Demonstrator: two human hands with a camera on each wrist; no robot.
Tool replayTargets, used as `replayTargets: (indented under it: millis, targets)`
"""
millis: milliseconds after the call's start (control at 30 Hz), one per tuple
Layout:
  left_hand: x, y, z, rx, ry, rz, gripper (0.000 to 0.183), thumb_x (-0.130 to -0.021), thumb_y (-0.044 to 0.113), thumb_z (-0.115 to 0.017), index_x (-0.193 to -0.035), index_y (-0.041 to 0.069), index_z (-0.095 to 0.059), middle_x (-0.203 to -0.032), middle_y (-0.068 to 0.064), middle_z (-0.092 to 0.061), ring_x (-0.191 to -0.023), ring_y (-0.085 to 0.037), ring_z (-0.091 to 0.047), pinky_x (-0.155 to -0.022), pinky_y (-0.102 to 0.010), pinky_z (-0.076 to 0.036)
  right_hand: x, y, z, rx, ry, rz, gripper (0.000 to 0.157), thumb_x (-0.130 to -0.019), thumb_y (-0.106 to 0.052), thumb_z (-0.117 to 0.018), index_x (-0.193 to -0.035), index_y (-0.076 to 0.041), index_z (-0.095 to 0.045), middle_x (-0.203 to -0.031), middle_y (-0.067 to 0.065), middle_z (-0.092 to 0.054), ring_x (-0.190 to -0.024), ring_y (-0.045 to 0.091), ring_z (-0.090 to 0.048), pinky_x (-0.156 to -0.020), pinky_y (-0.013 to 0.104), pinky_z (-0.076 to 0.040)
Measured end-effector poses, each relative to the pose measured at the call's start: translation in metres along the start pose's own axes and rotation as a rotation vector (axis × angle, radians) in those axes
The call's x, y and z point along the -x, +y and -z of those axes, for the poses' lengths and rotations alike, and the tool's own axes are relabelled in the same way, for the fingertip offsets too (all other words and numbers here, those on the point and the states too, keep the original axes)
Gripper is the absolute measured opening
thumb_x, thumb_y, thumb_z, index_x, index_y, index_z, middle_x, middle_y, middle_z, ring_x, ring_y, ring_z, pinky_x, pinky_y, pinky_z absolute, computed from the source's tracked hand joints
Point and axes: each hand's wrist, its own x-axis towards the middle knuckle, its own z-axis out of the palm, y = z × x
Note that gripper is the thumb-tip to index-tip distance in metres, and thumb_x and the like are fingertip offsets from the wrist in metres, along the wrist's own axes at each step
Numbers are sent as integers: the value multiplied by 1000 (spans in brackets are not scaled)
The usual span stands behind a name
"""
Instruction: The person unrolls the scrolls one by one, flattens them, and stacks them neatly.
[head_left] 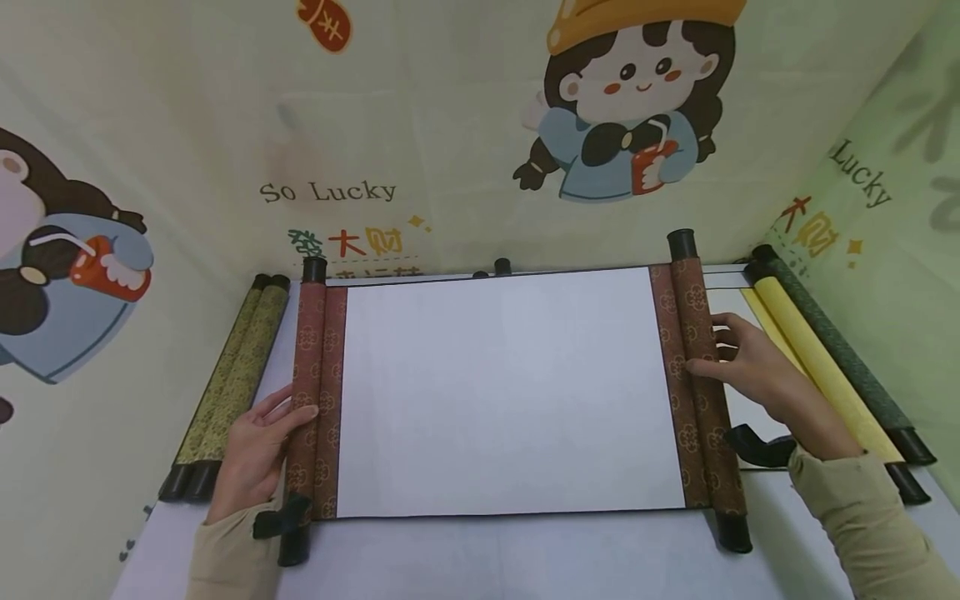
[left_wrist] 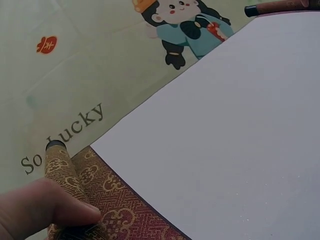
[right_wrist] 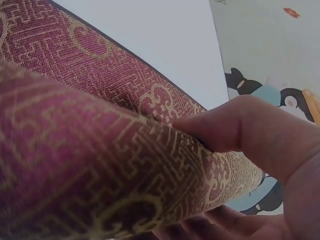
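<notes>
An unrolled scroll lies on the table in the head view, its blank white sheet (head_left: 510,392) flanked by red-brown patterned rolls with black end knobs. My left hand (head_left: 288,408) holds the left roll (head_left: 315,350) near its front end, thumb on top. The left wrist view shows that thumb (left_wrist: 55,207) pressing the brocade roll (left_wrist: 60,165) beside the white sheet (left_wrist: 225,125). My right hand (head_left: 708,350) grips the right roll (head_left: 693,292) at mid-length. In the right wrist view its thumb (right_wrist: 250,130) wraps over the roll (right_wrist: 75,165), with fingers underneath.
Two olive-gold rolled scrolls (head_left: 232,375) lie along the left edge. A yellow scroll (head_left: 817,367) and a dark green one (head_left: 840,350) lie at the right. A black curved object (head_left: 761,446) sits by my right wrist. Cartoon-printed cloth walls (head_left: 337,192) close in the table.
</notes>
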Motion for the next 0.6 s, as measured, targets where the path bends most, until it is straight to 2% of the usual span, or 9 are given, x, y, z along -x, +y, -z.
replayTargets:
  millis: [400,600]
  targets:
    - [0,2,-5,3,-18,13,84,-85,17,-80,-154,9,-32,-97,18,-68,-97,-1,-67,-82,-24,-56,-1,8,8,43,20,10,82,-95,-19,-67,-149,14,-15,-139,42,-36,-129,61,-37,-95,69,-42]
    - [1,6,-8,-5,-57,0,81,-88,17,-77,-153,8,-32,-99,18,-68,-98,-1,-66,-83,-24,-55,-3,8,13,59,40,24,82,-94,-17,-67,-148,17,-15,-138,43,-36,-126,61,-40,-93,68,-44]
